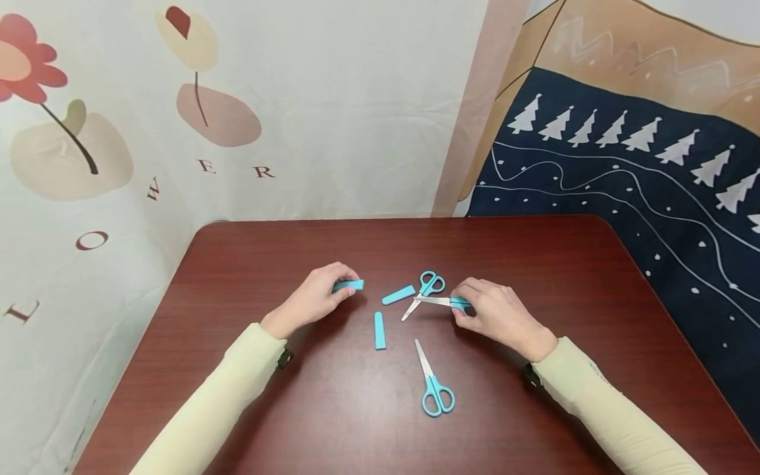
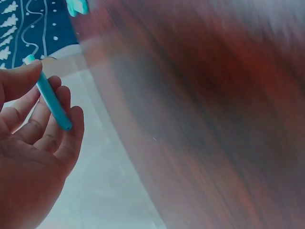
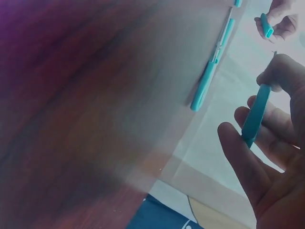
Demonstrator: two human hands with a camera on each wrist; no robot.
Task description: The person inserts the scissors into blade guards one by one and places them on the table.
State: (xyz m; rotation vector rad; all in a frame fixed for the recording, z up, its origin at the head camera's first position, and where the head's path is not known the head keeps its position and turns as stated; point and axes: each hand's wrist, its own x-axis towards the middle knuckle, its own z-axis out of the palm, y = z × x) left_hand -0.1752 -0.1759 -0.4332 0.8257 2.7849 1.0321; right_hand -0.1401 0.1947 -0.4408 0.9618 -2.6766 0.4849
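My left hand (image 1: pixel 319 293) pinches a light-blue scissor sheath (image 1: pixel 349 285) between thumb and fingers; the left wrist view shows the sheath (image 2: pixel 53 101) lying across the fingers. In my right hand (image 1: pixel 494 310) is a pair of scissors (image 1: pixel 460 303), gripped at the blue handles with the closed blades aimed left. From the right wrist the handle (image 3: pixel 256 114) shows edge-on. Below those blades, in the head view, a second pair of scissors (image 1: pixel 432 282) lies on the table, tips toward the lower left. A third pair (image 1: pixel 436 394) lies nearer, tips up.
Two more blue sheaths lie between the hands on the brown table (image 1: pixel 249 257): one slanted (image 1: pixel 398 295), one nearly upright in view (image 1: pixel 380 331). Behind the table hangs a pale flower-print cloth (image 1: pixel 344 132); a navy tree-print cloth (image 1: pixel 570 171) hangs at right.
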